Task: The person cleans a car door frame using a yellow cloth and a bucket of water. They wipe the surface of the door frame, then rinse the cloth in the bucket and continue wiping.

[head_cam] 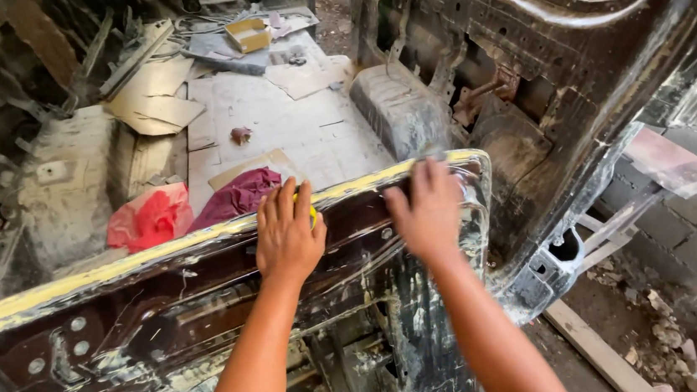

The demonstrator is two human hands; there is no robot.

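Two hands are laid on the door panel's [165, 304] top edge: left hand [288, 235] cupped over a yellow object [313, 216], right hand [428, 210] flat, empty; a small open cardboard box [248, 35] is seen beyond, contents unclear.

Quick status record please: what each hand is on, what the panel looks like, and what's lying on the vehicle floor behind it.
left hand: flat on the door panel's top edge, over a small yellow object
right hand: on the same edge, blurred
door panel: dark metal, yellowish filler along the top, bolt holes
vehicle floor: stripped, dusty
on floor: red cloth, maroon cloth, cardboard box
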